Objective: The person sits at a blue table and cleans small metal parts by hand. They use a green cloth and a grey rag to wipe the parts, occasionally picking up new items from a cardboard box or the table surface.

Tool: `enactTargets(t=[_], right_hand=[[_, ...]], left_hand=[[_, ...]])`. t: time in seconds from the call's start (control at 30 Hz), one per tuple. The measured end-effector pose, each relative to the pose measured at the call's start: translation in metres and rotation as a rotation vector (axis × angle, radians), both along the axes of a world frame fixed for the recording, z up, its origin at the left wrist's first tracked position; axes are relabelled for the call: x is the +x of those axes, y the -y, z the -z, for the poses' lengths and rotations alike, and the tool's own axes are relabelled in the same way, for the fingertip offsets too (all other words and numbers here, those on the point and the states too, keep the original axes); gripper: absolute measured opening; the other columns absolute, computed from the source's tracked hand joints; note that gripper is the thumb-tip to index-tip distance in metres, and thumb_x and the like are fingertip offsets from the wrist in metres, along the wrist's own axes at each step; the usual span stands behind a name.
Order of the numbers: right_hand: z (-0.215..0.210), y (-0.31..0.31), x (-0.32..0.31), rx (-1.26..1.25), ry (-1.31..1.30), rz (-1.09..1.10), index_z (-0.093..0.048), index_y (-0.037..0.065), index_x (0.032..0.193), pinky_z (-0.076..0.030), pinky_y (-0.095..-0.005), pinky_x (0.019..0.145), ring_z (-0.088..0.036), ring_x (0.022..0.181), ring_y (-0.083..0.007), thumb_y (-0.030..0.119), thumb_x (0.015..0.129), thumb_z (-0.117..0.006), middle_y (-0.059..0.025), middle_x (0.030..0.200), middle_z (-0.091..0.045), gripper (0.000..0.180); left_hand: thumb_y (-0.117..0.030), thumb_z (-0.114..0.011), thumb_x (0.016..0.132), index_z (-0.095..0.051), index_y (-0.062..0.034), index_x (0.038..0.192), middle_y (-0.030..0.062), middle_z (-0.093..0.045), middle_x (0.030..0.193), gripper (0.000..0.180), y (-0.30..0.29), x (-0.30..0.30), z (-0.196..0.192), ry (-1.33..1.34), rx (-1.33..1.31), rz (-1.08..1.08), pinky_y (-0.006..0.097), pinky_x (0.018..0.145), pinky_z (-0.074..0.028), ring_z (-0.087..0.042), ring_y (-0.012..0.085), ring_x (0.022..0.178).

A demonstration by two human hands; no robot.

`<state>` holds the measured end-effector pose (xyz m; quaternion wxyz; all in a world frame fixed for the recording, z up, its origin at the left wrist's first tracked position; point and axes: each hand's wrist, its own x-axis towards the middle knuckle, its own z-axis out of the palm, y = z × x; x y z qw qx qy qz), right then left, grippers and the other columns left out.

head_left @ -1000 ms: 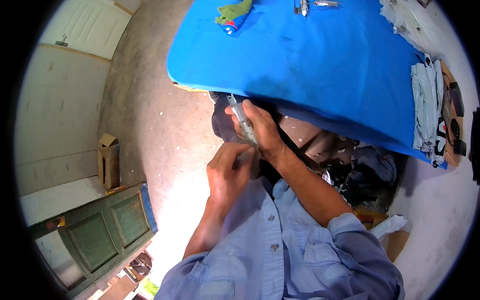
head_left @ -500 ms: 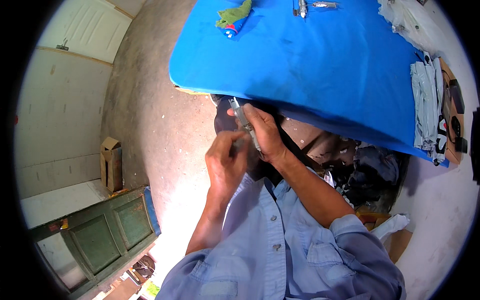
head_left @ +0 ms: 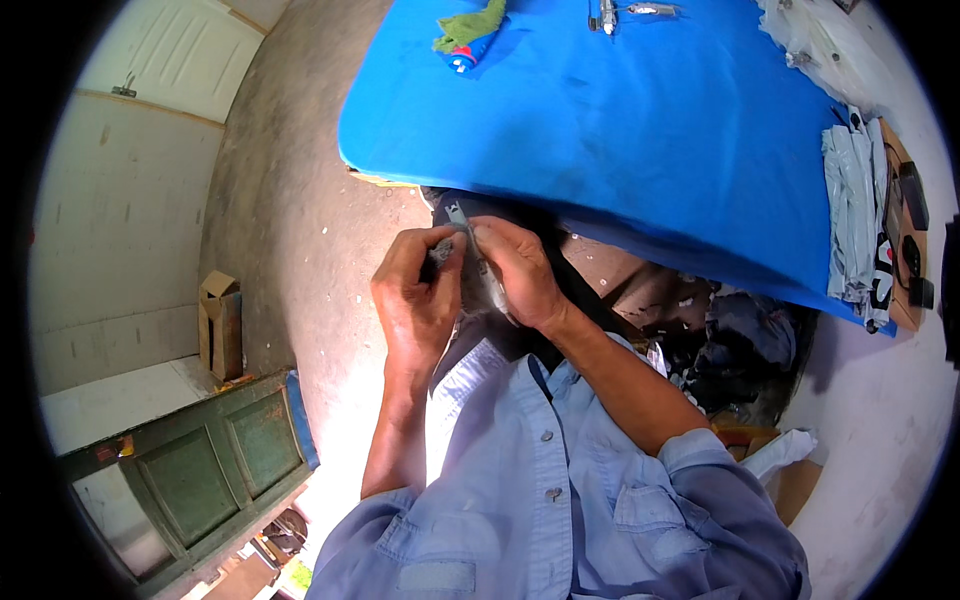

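My right hand (head_left: 522, 272) is wrapped round a long silver metal piece with a notched tip (head_left: 456, 212), held slantwise in front of my lap, below the table's near edge. Its exact kind does not show. Closed around a small grey scouring pad (head_left: 440, 252), my left hand (head_left: 412, 290) touches the metal piece from the left side. The lower part of the metal is partly covered by my fingers.
A blue cloth covers the table (head_left: 620, 120) ahead. On it lie a green rag (head_left: 470, 28), a blue tube with a red band (head_left: 466, 56) and silver metal parts (head_left: 650, 9). Grey plastic bags (head_left: 848, 210) stand right. A cardboard box (head_left: 221, 325) is on the floor at left.
My left hand has shifted left and up along the metal piece, and the grey pad now shows in it. The metal piece has tilted more upright.
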<state>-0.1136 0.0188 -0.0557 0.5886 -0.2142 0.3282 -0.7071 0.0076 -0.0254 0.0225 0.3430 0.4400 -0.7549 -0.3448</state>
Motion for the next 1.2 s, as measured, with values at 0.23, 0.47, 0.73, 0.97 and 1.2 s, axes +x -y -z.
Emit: enactTargets(t=[0.23,0.47,0.73,0.97,1.2], right_hand=[[-0.001,0.0,-0.014,0.05,0.126,-0.002,-0.071,-0.001,0.12,-0.051,-0.0229,0.08,-0.062,0.089,-0.0051,0.017,0.109,-0.056,-0.0007,0.102,-0.071,0.026],[0.007,0.002,-0.008,0.019,0.221,-0.051,-0.068,-0.003,0.123,-0.052,-0.0251,0.089,-0.065,0.099,-0.0094,0.017,0.108,-0.058,-0.0045,0.11,-0.071,0.027],[0.008,0.004,-0.009,0.055,0.201,0.027,-0.068,0.0,0.117,-0.053,-0.0226,0.08,-0.065,0.091,-0.0068,0.015,0.105,-0.063,-0.0037,0.105,-0.071,0.02],[-0.002,-0.002,-0.02,0.136,0.207,-0.066,-0.068,0.002,0.115,-0.051,-0.0211,0.08,-0.062,0.089,-0.0051,0.015,0.101,-0.069,0.0005,0.099,-0.067,0.018],[0.007,0.002,-0.003,0.056,0.243,0.01,-0.066,0.004,0.11,-0.049,-0.0205,0.075,-0.059,0.084,-0.0046,0.01,0.099,-0.071,0.001,0.095,-0.065,0.014]], left_hand=[[0.002,-0.077,0.089,-0.071,0.0019,0.099,0.0121,-0.07,0.088,0.012,-0.037,0.004,0.012,0.092,-0.112,0.166,0.029,0.069,-0.052,-0.068,0.0175,0.077],[-0.002,-0.075,0.095,-0.073,0.0003,0.102,0.0056,-0.069,0.085,0.007,-0.019,0.002,-0.005,0.025,-0.011,-0.009,0.025,0.065,-0.048,-0.061,0.0096,0.076],[0.002,-0.075,0.092,-0.072,0.0008,0.101,0.0079,-0.07,0.088,0.009,-0.028,0.001,0.013,0.068,-0.058,0.106,0.026,0.07,-0.051,-0.065,0.0114,0.079],[0.006,-0.079,0.085,-0.071,-0.0003,0.101,0.0132,-0.071,0.093,0.019,-0.051,0.004,0.018,0.078,-0.13,0.206,0.031,0.07,-0.055,-0.072,0.0256,0.082],[0.002,-0.077,0.092,-0.072,-0.0003,0.101,0.0118,-0.072,0.092,0.011,-0.012,0.005,0.008,0.133,-0.222,0.042,0.03,0.071,-0.055,-0.07,0.0189,0.08]])
